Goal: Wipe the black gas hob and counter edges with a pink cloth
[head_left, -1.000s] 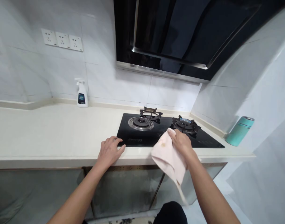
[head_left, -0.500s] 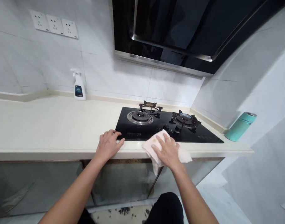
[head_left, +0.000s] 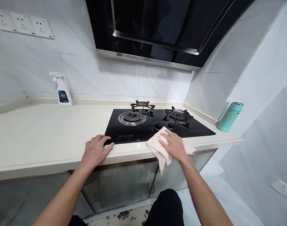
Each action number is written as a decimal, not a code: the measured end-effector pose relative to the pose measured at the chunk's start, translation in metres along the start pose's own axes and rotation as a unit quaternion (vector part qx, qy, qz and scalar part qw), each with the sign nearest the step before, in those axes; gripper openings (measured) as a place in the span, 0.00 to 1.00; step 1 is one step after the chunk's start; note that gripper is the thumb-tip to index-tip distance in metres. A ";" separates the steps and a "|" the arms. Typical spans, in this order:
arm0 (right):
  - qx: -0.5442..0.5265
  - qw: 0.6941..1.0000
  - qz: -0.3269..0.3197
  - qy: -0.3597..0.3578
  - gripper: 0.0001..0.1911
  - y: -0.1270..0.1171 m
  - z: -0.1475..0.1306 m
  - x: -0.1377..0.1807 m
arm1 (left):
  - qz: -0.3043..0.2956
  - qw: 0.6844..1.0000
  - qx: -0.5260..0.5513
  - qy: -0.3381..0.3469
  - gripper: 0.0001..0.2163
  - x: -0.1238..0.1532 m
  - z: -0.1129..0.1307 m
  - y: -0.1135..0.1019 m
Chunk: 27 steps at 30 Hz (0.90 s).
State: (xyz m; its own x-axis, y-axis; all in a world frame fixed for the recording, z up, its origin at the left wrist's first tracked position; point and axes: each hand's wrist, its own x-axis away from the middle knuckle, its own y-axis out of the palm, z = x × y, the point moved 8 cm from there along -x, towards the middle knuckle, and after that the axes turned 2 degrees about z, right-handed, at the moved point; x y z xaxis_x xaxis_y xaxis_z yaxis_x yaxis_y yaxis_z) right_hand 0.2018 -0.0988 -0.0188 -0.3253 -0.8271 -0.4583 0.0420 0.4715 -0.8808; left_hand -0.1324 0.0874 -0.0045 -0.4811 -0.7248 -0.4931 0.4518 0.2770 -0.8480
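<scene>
My right hand (head_left: 173, 145) lies flat, fingers spread, pressing a pale pink cloth (head_left: 157, 148) onto the front edge of the black glass gas stove (head_left: 195, 129). Part of the cloth hangs over the counter's front edge. My left hand (head_left: 95, 151) rests palm down and open on the cream countertop (head_left: 39, 135), its fingertips touching the stove's front left corner. The stove has two burners (head_left: 132, 117) and two knobs (head_left: 158, 126) just beyond the cloth.
A white spray bottle (head_left: 61, 91) stands at the back left against the tiled wall. A teal flask (head_left: 229, 116) stands on the counter's right end. A black range hood (head_left: 157, 28) hangs above the stove. Glass cabinet doors (head_left: 119, 185) sit below the counter.
My right hand came down from holding the hanging cloth to pressing it flat on the stove's front edge, then slid it slightly right. The left hand stayed in place; the view shifted.
</scene>
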 end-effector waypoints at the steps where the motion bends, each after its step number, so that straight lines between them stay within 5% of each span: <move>1: 0.009 0.999 -0.018 0.039 0.27 0.000 0.035 -0.002 | -0.001 1.000 -0.001 -0.001 0.20 0.000 0.001 0.000; 4: 0.031 0.983 -0.052 0.171 0.28 -0.008 0.127 -0.003 | 0.000 1.000 -0.003 -0.006 0.20 0.001 0.001 -0.001; 7: 0.054 0.960 -0.019 0.276 0.30 -0.027 0.184 0.005 | 0.007 1.000 0.002 -0.003 0.20 0.001 -0.001 -0.001; 12: 0.080 0.934 0.036 0.345 0.33 -0.037 0.199 0.031 | 0.015 1.000 -0.005 0.002 0.19 0.001 0.000 0.000; 16: 0.097 0.957 0.079 0.261 0.29 -0.017 0.135 0.048 | 0.013 1.000 -0.015 -0.005 0.19 0.001 0.005 -0.001; 21: 0.074 0.967 0.196 0.147 0.24 0.004 -0.013 0.056 | 0.012 1.000 -0.023 0.000 0.19 0.002 0.008 -0.003; 25: -0.022 0.983 0.182 0.033 0.20 0.010 -0.129 0.042 | 0.026 0.999 -0.022 0.008 0.18 0.004 0.007 -0.004; 27: -0.058 0.986 0.158 -0.019 0.20 0.009 -0.162 0.035 | 0.035 0.999 -0.017 0.013 0.18 0.004 0.005 -0.005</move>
State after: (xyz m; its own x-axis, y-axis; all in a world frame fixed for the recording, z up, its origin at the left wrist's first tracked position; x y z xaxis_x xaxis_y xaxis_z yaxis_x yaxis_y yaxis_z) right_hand 0.0376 -0.0739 -0.0235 -0.2770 -0.6434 -0.7136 0.0271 0.7371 -0.6752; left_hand -0.1328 0.0802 -0.0015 -0.4680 -0.6866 -0.5564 0.4600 0.3483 -0.8167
